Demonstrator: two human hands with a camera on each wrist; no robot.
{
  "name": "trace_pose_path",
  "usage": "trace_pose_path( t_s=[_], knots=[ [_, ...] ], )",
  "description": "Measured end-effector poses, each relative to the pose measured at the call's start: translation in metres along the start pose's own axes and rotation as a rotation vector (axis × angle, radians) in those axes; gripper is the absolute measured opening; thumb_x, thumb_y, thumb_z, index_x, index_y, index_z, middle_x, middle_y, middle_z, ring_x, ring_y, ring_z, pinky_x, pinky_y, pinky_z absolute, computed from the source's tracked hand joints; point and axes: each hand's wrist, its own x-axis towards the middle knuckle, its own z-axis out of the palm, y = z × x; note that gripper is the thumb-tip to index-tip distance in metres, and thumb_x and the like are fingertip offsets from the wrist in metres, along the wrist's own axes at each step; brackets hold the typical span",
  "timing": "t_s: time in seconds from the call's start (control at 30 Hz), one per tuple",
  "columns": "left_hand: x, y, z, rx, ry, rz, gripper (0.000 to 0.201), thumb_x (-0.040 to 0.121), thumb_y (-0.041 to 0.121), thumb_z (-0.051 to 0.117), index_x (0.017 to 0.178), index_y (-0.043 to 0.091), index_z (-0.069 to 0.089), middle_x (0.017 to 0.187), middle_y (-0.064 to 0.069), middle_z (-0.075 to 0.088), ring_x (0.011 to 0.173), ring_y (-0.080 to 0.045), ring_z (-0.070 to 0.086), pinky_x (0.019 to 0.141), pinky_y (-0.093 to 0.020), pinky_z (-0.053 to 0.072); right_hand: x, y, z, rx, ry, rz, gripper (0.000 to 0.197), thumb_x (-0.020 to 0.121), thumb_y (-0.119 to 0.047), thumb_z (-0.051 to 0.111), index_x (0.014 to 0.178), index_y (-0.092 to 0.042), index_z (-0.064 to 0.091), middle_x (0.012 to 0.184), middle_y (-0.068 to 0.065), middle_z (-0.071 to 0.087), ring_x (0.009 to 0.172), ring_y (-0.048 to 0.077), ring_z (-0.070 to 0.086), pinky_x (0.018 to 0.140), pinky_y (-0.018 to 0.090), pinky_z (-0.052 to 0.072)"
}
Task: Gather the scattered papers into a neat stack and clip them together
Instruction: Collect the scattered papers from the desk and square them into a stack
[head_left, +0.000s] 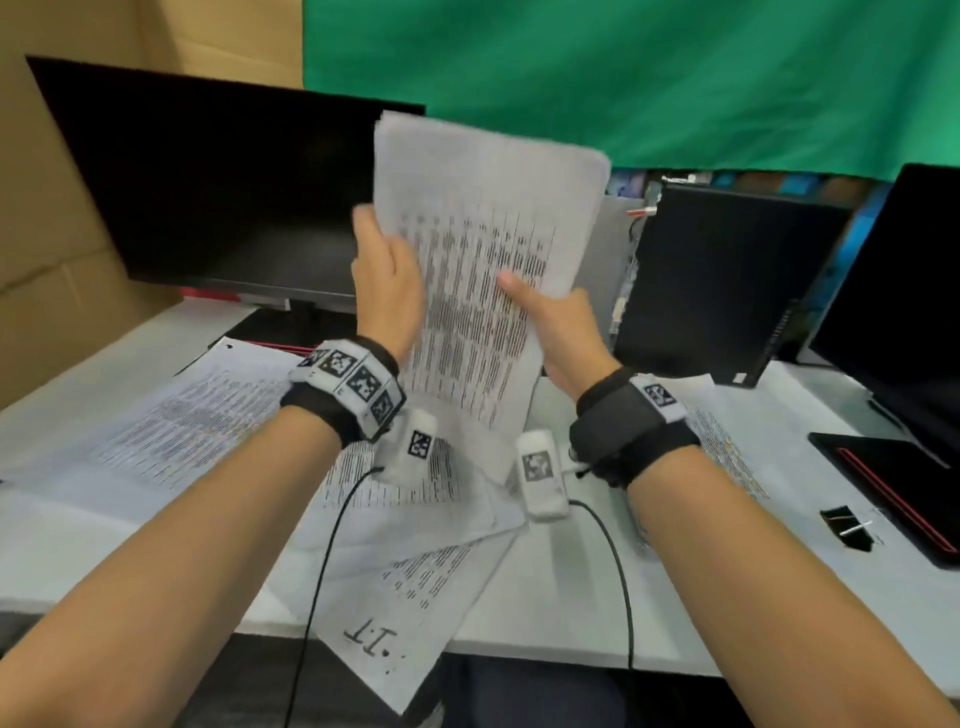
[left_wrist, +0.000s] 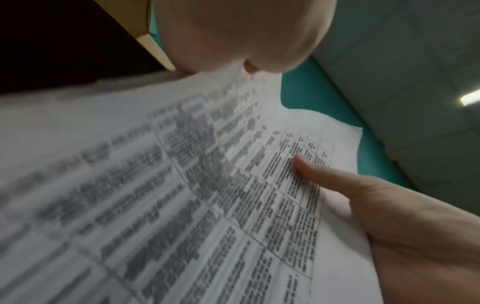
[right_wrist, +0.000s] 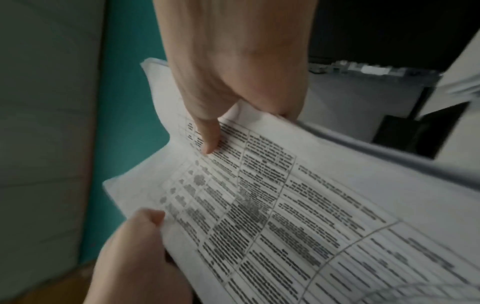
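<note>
I hold a sheaf of printed papers (head_left: 478, 249) upright above the white desk (head_left: 571, 597). My left hand (head_left: 387, 280) grips its left edge. My right hand (head_left: 558, 327) pinches the right edge, thumb on the printed face. In the left wrist view the sheaf (left_wrist: 182, 185) fills the frame, with the right hand's thumb (left_wrist: 324, 176) on it. In the right wrist view my right hand (right_wrist: 233, 72) and left hand (right_wrist: 137, 246) both hold the sheaf (right_wrist: 285, 205). Loose papers lie on the desk at the left (head_left: 171, 431), centre (head_left: 415, 519), front edge (head_left: 410, 623) and right (head_left: 727, 457). A black binder clip (head_left: 847, 527) lies at the right.
A dark monitor (head_left: 223, 197) stands at the back left. At the back right are a black computer case (head_left: 727, 280) and a second monitor (head_left: 909, 291). A black pad with red trim (head_left: 893, 493) lies beside the clip. Cardboard (head_left: 52, 208) and green cloth (head_left: 623, 78) close off the back.
</note>
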Motion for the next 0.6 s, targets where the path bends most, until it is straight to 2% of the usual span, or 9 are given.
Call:
trace_pose_path(
  t_s=[0.07, 0.1, 0.2, 0.27, 0.3, 0.4, 0.47, 0.53, 0.6],
  knots=[
    [0.002, 0.004, -0.002, -0.103, 0.091, 0.055, 0.017, 0.097, 0.005, 0.035, 0.111, 0.008, 0.043, 0.082, 0.014, 0.052, 0.060, 0.016, 0.051, 0.056, -0.006, 0.040, 0.006, -0.004, -0.006, -0.010, 0.036, -0.032, 0.075, 0.067, -0.043, 0.087, 0.124, -0.007, 0.055, 0.117, 0.000, 0.065, 0.113, 0.015, 0.061, 0.103, 0.034, 0.048],
    [0.001, -0.003, -0.007, -0.130, 0.053, 0.008, 0.014, 0.096, 0.010, 0.041, 0.110, 0.010, 0.046, 0.087, 0.015, 0.055, 0.067, 0.018, 0.053, 0.065, -0.006, 0.042, 0.006, 0.009, -0.013, -0.044, 0.048, -0.004, 0.077, 0.065, -0.044, 0.088, 0.124, -0.006, 0.056, 0.120, 0.001, 0.065, 0.113, 0.013, 0.061, 0.103, 0.031, 0.048],
    [-0.017, -0.048, -0.026, 0.015, -0.408, -0.369, 0.043, 0.088, 0.036, 0.060, 0.127, 0.020, 0.054, 0.115, 0.006, 0.062, 0.101, -0.001, 0.059, 0.095, -0.031, 0.046, -0.018, 0.066, -0.041, -0.193, -0.164, 0.266, 0.085, 0.058, -0.045, 0.090, 0.130, -0.010, 0.060, 0.127, 0.007, 0.067, 0.120, 0.024, 0.061, 0.110, 0.045, 0.043],
    [-0.031, -0.075, -0.033, 0.227, -0.735, -0.569, 0.063, 0.078, 0.050, 0.066, 0.133, 0.023, 0.049, 0.127, 0.003, 0.058, 0.112, -0.016, 0.056, 0.101, -0.040, 0.043, -0.028, 0.092, -0.055, -0.224, -0.218, 0.375, 0.058, 0.079, -0.028, 0.080, 0.129, -0.005, 0.061, 0.126, 0.013, 0.067, 0.119, 0.031, 0.062, 0.107, 0.049, 0.045],
    [-0.035, -0.079, -0.029, 0.282, -0.781, -0.589, 0.068, 0.075, 0.050, 0.069, 0.133, 0.022, 0.047, 0.129, 0.002, 0.057, 0.114, -0.018, 0.055, 0.100, -0.039, 0.043, -0.029, 0.095, -0.059, -0.221, -0.182, 0.377, 0.047, 0.088, -0.019, 0.072, 0.130, -0.002, 0.059, 0.126, 0.016, 0.066, 0.118, 0.032, 0.063, 0.106, 0.047, 0.046],
    [-0.036, -0.057, 0.007, 0.156, -0.583, -0.536, 0.042, 0.087, 0.032, 0.066, 0.123, 0.021, 0.046, 0.113, 0.010, 0.055, 0.106, -0.012, 0.053, 0.088, -0.025, 0.042, -0.019, 0.073, -0.075, -0.134, -0.020, 0.253, 0.036, 0.089, -0.016, 0.072, 0.123, -0.006, 0.065, 0.117, 0.012, 0.071, 0.108, 0.026, 0.069, 0.098, 0.042, 0.053],
    [-0.035, -0.038, 0.044, 0.033, -0.515, -0.524, 0.033, 0.091, 0.019, 0.062, 0.121, 0.017, 0.049, 0.105, 0.010, 0.055, 0.099, -0.010, 0.055, 0.087, -0.024, 0.042, -0.011, 0.049, -0.100, -0.151, 0.109, 0.152, 0.034, 0.086, -0.016, 0.075, 0.117, -0.005, 0.069, 0.112, 0.010, 0.074, 0.104, 0.025, 0.071, 0.096, 0.042, 0.054],
    [-0.043, -0.034, 0.082, -0.037, -0.549, -0.599, 0.023, 0.088, 0.011, 0.061, 0.108, 0.013, 0.052, 0.106, 0.003, 0.060, 0.099, -0.016, 0.058, 0.093, -0.031, 0.046, -0.004, 0.032, -0.141, -0.235, 0.240, 0.165, 0.035, 0.088, -0.014, 0.072, 0.119, 0.002, 0.067, 0.113, 0.013, 0.072, 0.104, 0.027, 0.070, 0.094, 0.041, 0.055],
    [-0.062, -0.038, 0.118, -0.023, -0.613, -0.612, 0.013, 0.086, 0.002, 0.054, 0.094, 0.012, 0.056, 0.096, -0.005, 0.063, 0.089, -0.021, 0.062, 0.079, -0.029, 0.052, -0.004, 0.025, -0.189, -0.390, 0.327, 0.225, 0.034, 0.091, -0.014, 0.069, 0.119, 0.006, 0.065, 0.116, 0.017, 0.070, 0.104, 0.031, 0.068, 0.092, 0.040, 0.055]
  ],
)
